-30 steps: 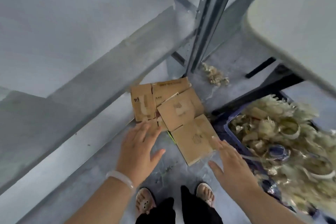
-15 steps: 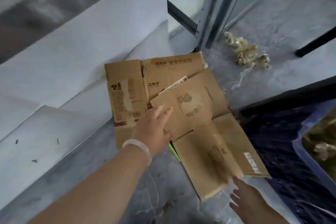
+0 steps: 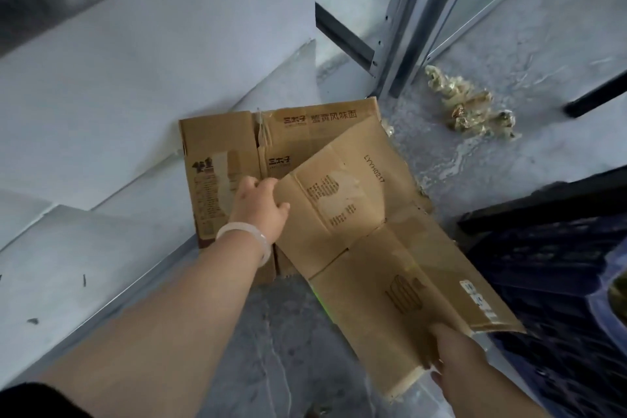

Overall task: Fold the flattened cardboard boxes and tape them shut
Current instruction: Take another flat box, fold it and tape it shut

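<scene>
Both hands have closed on the card since half a sec ago. Your L hand [image 3: 261,207], which lay flat on the pile, now curls its fingers over the far-left edge of the top flat box [image 3: 373,248], thumb on the face. Your R hand [image 3: 454,360], which was short of the near edge, now pinches it, one finger on top and the rest hidden under the card.

The top box lies aslant on the floor [image 3: 288,332], overlapping a 2nd flat box [image 3: 220,136] by the wall, w/ its right side just beside the blue crate [image 3: 559,265].

Watch-outs, as I judge them:
- The near corner looks torn, so a hard pull w/ the R hand may rip it.
- Held at 2 ends only, the card may sag and bend off its creases.
- L fingers may catch the 2nd box too and drag it along.
- A wide swing could snag the crate.
</scene>
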A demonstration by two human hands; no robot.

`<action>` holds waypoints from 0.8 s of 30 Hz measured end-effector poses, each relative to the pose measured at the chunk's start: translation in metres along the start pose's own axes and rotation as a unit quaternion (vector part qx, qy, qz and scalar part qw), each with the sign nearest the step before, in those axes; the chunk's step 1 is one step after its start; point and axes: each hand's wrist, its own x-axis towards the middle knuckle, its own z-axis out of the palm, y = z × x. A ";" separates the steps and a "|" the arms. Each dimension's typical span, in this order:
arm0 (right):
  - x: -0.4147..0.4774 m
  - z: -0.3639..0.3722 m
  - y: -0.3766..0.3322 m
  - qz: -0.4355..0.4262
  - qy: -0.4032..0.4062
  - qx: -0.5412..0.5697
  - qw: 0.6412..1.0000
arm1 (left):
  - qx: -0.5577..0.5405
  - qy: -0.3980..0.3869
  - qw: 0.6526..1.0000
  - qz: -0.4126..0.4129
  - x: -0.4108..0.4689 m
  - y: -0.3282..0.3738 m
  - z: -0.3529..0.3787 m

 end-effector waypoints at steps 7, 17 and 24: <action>-0.045 0.024 -0.043 -0.251 0.040 -0.064 0.965 | -0.157 0.062 0.982 -0.082 -0.019 -0.060 -0.045; -0.060 0.067 -0.157 -0.482 -0.122 -0.189 0.847 | -0.217 0.108 0.934 -0.263 -0.021 -0.096 -0.044; -0.020 0.084 -0.158 -0.384 -0.147 -0.290 0.864 | -0.078 0.044 0.969 -0.231 -0.035 -0.121 -0.040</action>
